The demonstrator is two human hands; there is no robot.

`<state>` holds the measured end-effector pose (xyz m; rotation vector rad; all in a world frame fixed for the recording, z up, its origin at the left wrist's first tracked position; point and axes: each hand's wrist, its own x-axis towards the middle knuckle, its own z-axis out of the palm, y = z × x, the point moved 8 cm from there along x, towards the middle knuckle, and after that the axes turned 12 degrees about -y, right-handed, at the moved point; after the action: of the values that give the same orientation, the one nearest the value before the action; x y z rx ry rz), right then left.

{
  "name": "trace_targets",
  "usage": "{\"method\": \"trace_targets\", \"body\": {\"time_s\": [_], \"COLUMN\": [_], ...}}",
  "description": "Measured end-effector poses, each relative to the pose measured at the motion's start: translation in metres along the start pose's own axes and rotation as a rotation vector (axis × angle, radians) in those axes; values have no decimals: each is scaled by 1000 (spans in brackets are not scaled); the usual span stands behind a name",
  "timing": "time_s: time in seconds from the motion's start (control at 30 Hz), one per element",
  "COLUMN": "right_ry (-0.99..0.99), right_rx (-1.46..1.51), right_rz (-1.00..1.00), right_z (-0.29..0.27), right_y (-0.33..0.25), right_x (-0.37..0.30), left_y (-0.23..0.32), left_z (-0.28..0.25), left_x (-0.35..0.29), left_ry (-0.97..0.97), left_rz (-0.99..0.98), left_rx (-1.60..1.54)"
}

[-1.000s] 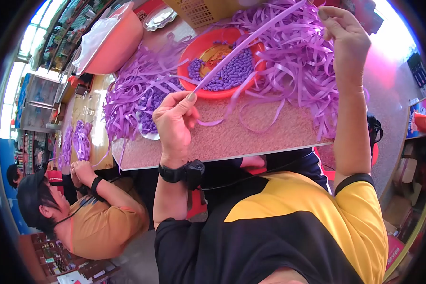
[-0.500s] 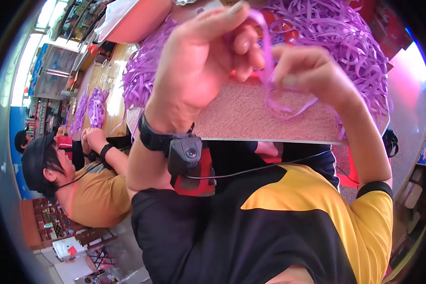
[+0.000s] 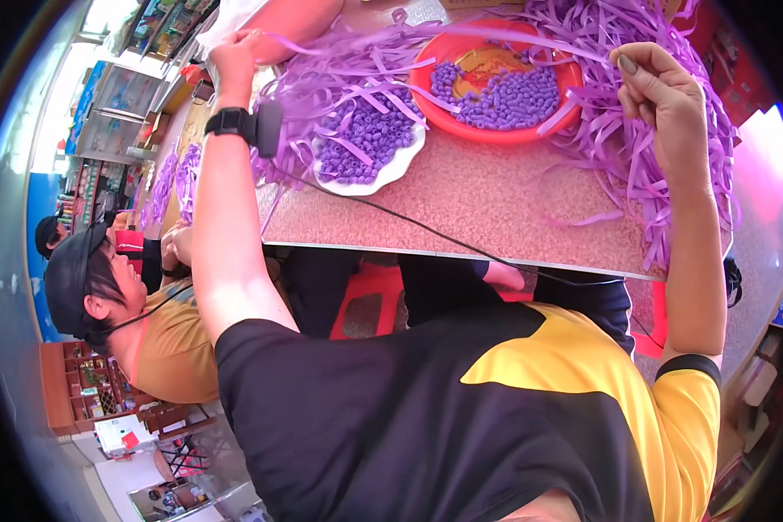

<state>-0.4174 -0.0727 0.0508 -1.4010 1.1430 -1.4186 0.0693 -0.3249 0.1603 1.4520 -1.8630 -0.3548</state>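
My left hand (image 3: pixel 233 63) is raised at the far left of the table, its fingers closed on a purple ribbon (image 3: pixel 496 35). That strip stretches across the table to my right hand (image 3: pixel 665 100), where thumb and fingers pinch it. Below the ribbon, a red round bowl (image 3: pixel 498 137) holds purple beads (image 3: pixel 518 100). Left of it, a white scalloped dish (image 3: pixel 390 178) contains more purple beads (image 3: pixel 365 143), with loose ribbon strands lying over them. A heap of purple ribbons (image 3: pixel 696 165) lies beside and under my right hand, partly hanging over the table edge.
The pinkish table (image 3: pixel 470 204) has its front edge close to my body. A large pink basin (image 3: pixel 309 22) stands at the back left. A black cable (image 3: pixel 391 213) runs from my left wrist. To my left sits a co-worker (image 3: pixel 170 339) in a cap, near more ribbon bundles.
My hands were close together over the table with a ribbon loop between them. They have moved wide apart, left and right, drawing the ribbon out and uncovering the bead containers.
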Motion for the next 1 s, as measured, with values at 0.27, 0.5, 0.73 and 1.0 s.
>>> {"method": "trace_targets", "body": {"time_s": [0.27,0.5,0.73,1.0], "right_ry": [-63,199,462,-39], "right_rx": [-653,-528,-791,-788], "right_rz": [56,64,-163,-431], "right_z": [1,-42,-29,44], "right_y": [2,4,-48,-53], "right_x": [5,9,-19,-22], "left_y": [1,-31,74,159], "left_z": [-23,-33,76,195], "left_x": [-12,0,-68,-181], "left_ry": [306,269,-150,-573], "left_rz": [196,302,327,584], "left_rx": [779,838,283,91]}}
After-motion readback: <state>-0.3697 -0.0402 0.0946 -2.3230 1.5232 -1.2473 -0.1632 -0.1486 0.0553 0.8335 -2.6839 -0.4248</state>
